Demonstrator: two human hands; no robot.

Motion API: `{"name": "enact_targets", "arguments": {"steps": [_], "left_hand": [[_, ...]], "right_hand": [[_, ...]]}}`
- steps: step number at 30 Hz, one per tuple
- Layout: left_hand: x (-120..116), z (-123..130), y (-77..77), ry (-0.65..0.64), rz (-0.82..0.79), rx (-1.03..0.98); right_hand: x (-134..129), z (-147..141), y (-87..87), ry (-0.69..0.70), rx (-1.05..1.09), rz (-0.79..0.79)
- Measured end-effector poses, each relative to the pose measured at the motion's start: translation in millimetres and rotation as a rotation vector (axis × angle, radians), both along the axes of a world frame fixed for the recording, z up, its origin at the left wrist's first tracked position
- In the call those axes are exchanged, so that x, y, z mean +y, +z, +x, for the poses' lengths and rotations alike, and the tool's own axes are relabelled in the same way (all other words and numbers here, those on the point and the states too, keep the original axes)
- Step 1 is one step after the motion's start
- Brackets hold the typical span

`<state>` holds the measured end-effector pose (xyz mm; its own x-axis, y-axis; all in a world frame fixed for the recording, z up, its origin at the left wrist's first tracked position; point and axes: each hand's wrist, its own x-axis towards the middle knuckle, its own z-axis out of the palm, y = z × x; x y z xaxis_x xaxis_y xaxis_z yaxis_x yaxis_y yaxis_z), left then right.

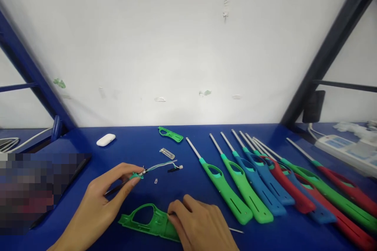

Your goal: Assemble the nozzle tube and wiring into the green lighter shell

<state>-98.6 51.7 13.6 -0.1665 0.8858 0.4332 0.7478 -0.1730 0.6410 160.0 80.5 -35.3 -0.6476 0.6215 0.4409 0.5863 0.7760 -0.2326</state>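
My left hand (107, 200) pinches a small teal part (136, 175) with thin wires running out to the right. My right hand (202, 223) is closed on the right part of an open green lighter shell half (153, 223), which lies on the blue table. A thin metal rod (236, 230) shows just right of my right hand. Beyond the hands lie a smaller green shell piece (171, 134), a clear fuel tank (167, 153), a black piece (173, 170) by the wire ends, and a tiny metal bit (156, 181).
Several assembled long lighters in green (228, 192), blue (262, 189) and red (294, 188) lie in a row at the right. A white case (106, 140) sits at the back left. A white power strip (349, 153) is at the far right.
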Motion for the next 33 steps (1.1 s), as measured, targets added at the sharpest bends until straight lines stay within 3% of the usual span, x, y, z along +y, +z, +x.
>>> {"name": "enact_targets", "arguments": {"steps": [8,12,17,22,33], "left_hand": [[1,-6,-7.7,0.116,0.044,0.007],[-6,-2,-5.5,0.113,0.097,0.004],[-32,1,-1.4,-0.032,0.183,0.081],[-54,-2,-12.0,-0.136,0.17,0.107],[-57,-6,-11.4,-0.321,-0.065,0.14]], "right_hand": [[-5,1,11.1,-0.064,0.008,-0.009],[-6,5,12.6,-0.089,0.042,-0.018],[-5,8,9.1,-0.087,0.102,-0.056],[-3,14,3.6,-0.035,0.14,-0.104],[1,24,-3.1,-0.026,0.148,-0.102]]}}
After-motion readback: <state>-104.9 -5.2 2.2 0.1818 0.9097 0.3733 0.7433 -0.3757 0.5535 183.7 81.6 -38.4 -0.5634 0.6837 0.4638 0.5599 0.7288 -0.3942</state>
